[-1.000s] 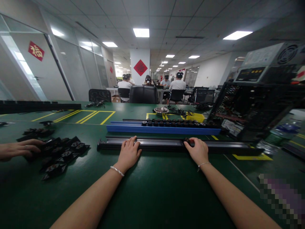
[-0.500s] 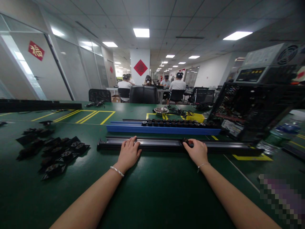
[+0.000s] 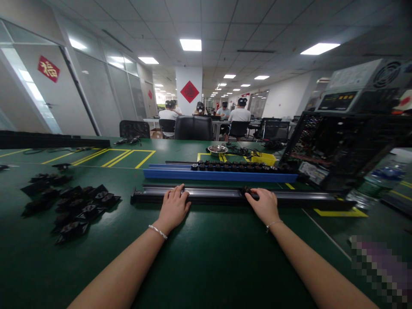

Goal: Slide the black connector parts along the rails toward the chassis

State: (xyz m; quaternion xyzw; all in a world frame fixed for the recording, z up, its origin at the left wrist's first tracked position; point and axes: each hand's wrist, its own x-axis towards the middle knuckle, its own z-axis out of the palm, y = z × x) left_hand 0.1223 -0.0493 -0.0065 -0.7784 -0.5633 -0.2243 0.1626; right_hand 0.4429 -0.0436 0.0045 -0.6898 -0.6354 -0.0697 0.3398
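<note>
left hand (image 3: 174, 208) flat, fingers resting on long black grooved metal rail (image 3: 219, 196) mid-frame | right hand (image 3: 265, 205) fingertips pinching small black plastic insert (image 3: 247, 190) in rail groove | risk: rail may slide on green mat (image 3: 206, 257), insert could jam or tip if pushed skewed

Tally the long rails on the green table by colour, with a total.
Black rail under both hands: 1
Blue rail carrying small black parts: 1
Black rail at far left edge: 1
Total: 3
</note>
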